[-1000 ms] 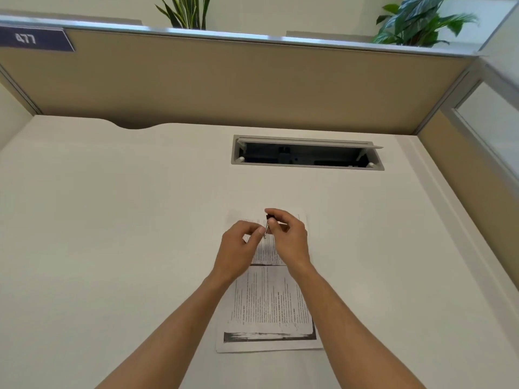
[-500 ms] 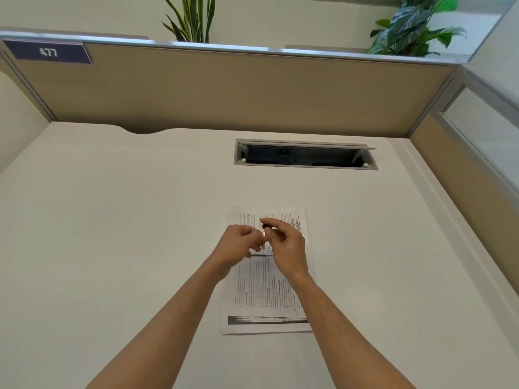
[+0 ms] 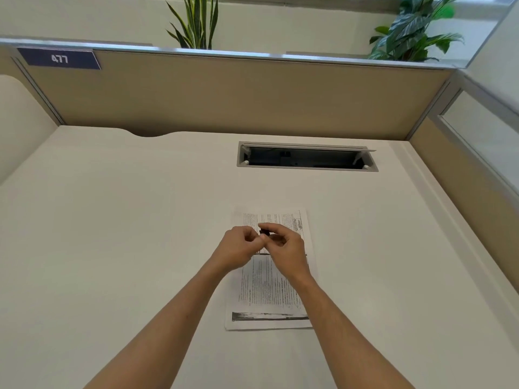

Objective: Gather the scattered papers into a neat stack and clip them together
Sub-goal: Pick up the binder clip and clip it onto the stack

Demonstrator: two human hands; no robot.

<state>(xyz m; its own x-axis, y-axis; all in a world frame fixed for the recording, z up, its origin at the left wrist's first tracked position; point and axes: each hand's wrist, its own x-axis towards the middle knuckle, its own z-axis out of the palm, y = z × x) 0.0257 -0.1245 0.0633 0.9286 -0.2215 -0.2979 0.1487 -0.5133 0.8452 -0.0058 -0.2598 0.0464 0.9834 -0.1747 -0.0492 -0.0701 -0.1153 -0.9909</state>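
Note:
A stack of printed papers lies flat on the white desk, its edges lined up. Above its upper half my two hands meet. My right hand pinches a small black binder clip between thumb and fingers. My left hand is curled with its fingertips touching the clip from the left. The hands hide the middle of the stack. I cannot tell whether the clip touches the paper.
An open cable tray slot is set in the desk behind the papers. A tan partition with a "477" label closes the back, another panel the right side. Plants stand beyond.
The view has tilted up, so the papers and hands sit lower and farther. Both hands stay together on the clip, drawn slightly back from the stack's top edge.

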